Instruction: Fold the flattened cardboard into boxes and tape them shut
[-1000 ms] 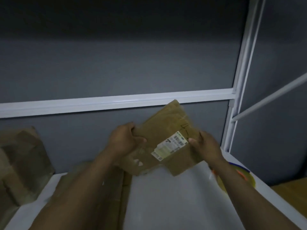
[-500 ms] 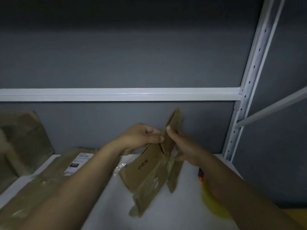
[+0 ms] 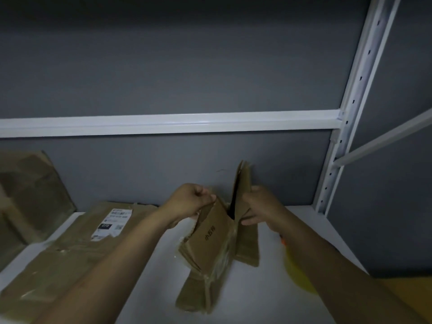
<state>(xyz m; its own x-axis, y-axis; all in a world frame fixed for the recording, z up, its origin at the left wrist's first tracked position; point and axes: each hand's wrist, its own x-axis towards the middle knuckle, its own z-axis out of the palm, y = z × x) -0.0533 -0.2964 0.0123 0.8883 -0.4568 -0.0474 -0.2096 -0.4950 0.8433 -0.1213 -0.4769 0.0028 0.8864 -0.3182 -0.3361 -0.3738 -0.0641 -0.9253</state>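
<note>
1. Since a second ago the cardboard (image 3: 208,242) has turned from lying broad-face toward me to standing edge-on. In the last half second its two walls have parted, and a dark slit now shows between my hands.
2. My left hand (image 3: 191,199) pinches the upper edge of the left wall, with the fingers curled and the thumb tip pressed to the board.
3. My right hand (image 3: 259,206) grasps the right wall. The thumb lies along the tall flap and the fingers curl round its outer side.
4. The cardboard's long axis runs steeply. The tall flap rises above my right grip and points up toward the grey wall (image 3: 163,66). The lower flaps hang below both grips, slanting down and back toward me.
5. Those lower flaps are over the white shelf (image 3: 268,300). I cannot tell whether the lowest one touches it.
6. The printed side wall faces me, just below my left grip, and shiny tape scraps cling to the folds under it.
7. Out beyond my left forearm a flat stack (image 3: 65,258) with a white label (image 3: 112,222) lies on the shelf. Farther out, a brown piece (image 3: 30,195) leans against the wall.
8. Under my right forearm there is a blurred yellow thing (image 3: 298,274).
</note>
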